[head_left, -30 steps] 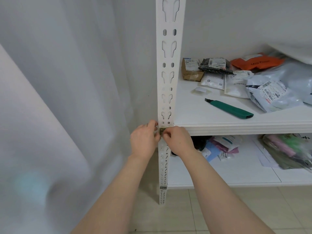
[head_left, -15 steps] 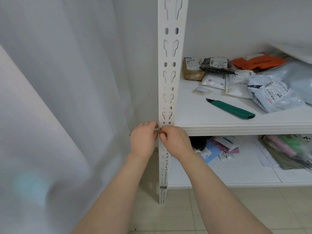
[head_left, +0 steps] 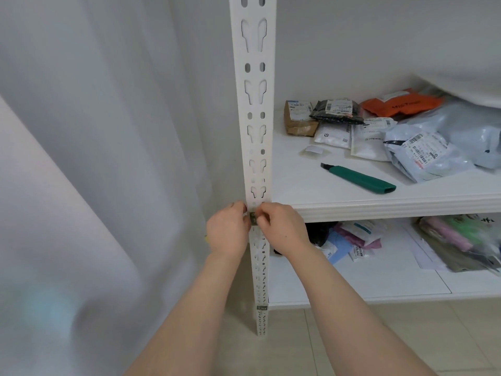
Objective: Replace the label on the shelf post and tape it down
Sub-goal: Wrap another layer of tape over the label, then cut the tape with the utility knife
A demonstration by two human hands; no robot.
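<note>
My left hand (head_left: pixel 227 232) and right hand (head_left: pixel 282 229) both pinched the small dark rectangular label (head_left: pixel 253 219), fingers curled. The label sat between them on the white perforated metal shelf post (head_left: pixel 254 131), level with the white shelf board (head_left: pixel 379 206). A green plastic utility knife (head_left: pixel 360 179) lay up-right of my right hand, well apart.

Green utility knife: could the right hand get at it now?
Probably yes: the green utility knife lies in the open near the front edge of the shelf, nothing before it, though the right hand is pinching the label.
</note>
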